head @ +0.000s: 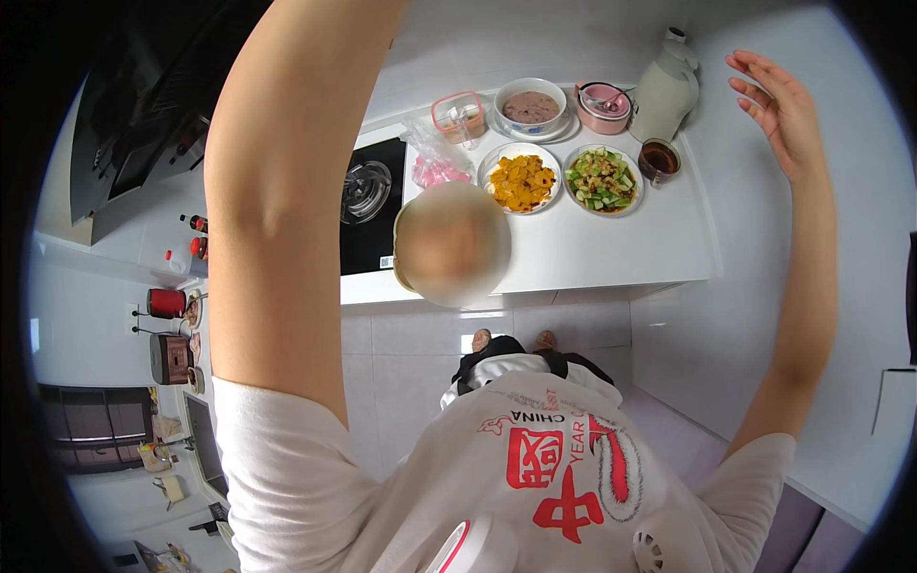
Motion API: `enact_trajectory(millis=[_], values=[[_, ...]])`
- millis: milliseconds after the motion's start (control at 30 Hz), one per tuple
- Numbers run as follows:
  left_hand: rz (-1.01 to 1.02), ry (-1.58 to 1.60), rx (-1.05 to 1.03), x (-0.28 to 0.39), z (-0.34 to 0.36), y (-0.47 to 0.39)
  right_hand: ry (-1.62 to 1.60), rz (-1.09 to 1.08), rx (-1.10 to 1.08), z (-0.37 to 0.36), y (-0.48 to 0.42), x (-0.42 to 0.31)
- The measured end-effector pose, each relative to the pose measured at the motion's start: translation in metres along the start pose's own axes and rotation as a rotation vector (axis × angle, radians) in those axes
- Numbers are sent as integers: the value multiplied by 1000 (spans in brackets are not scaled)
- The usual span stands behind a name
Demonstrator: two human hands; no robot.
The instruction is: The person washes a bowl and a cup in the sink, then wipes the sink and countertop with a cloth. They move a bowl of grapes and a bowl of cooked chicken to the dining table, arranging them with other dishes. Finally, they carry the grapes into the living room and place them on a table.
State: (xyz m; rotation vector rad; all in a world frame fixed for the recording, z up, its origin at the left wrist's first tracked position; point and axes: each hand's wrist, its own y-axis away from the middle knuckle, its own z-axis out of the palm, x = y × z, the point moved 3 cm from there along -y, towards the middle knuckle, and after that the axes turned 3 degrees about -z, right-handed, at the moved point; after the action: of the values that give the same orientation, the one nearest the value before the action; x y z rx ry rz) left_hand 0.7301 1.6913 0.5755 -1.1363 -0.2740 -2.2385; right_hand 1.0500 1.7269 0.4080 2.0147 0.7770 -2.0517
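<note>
My right hand (775, 114) is raised at the upper right, beside the pale wall, with fingers loosely bent, apart and holding nothing. My left arm reaches up past the top edge, so my left hand is out of view. Before me on the white counter (594, 251) are a plate of orange-yellow slices (523, 183) and a plate of chopped green vegetables in brown sauce (603, 180). Behind them stand a bowl of purplish porridge (530, 107) and a pink pot (604, 114) with a utensil in it. A glass cup of dark liquid (659, 160) sits at the right.
A grey-green thermos jug (665, 93) stands in the corner. Left of the plates lie a clear plastic bag (438, 154) and a container with a red-rimmed lid (458, 118). A black gas hob (369, 229) adjoins a blurred round thing (453, 243). Bottles (197, 247) line the left side.
</note>
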Motion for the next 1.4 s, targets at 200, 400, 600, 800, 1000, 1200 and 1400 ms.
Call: enact_trajectory(millis=[200, 400, 600, 800, 1000, 1200, 1400], values=[[17, 11, -152, -4, -1, 46, 45, 14, -2, -8, -3, 6], [-183, 212, -713, 25, -28, 90, 71, -64, -6, 26, -25, -9], [-49, 216, -560, 60, -66, 185, -105, -526, -181, 106, -58, -68], [81, 194, -378, 83, -90, 214, -56, -986, -113, 176, -83, -194], [89, 223, -322, 92, -103, 215, 146, -1301, 186, 219, -141, -281], [73, 235, -355, 96, -112, 212, 637, -1425, 429, 216, -140, -305], [143, 183, -404, 98, -114, 215, 1146, -1487, 564, 158, -138, -316]])
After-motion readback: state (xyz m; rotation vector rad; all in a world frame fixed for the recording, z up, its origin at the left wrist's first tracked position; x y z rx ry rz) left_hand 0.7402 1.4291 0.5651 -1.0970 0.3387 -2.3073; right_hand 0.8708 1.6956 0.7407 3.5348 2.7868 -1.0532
